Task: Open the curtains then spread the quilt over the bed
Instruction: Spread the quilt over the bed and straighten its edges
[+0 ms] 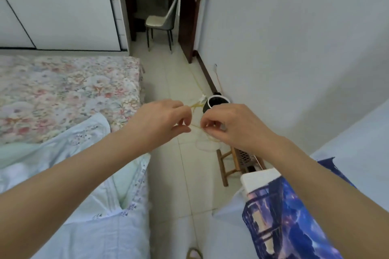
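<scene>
Two hands up in the head view, both working one thin yellow cord (194, 125) over the floor (179, 174). Left hand (162, 120) pinches it between thumb and forefinger, other fingers curled in. Right hand (229, 126) pinches the same cord just beside, fingers curled, a loop hanging below it. Cord runs off toward a mug (215, 102) near the wall; likely a curtain tie, can't confirm. Curtain (294, 216), the blue printed fabric, hangs bottom right under the right forearm. Quilt (69, 185), pale blue, lies bunched on the near end of the bed (69, 90); floral sheet beyond it is bare. Stool (228, 164) sits below the right hand.

Judgement: curtain step in hand, quilt not started. Do it well: keep both pinches close together, keep the cord taut, work the knot or loop without yanking, avoid snagging the stool or mug.
</scene>
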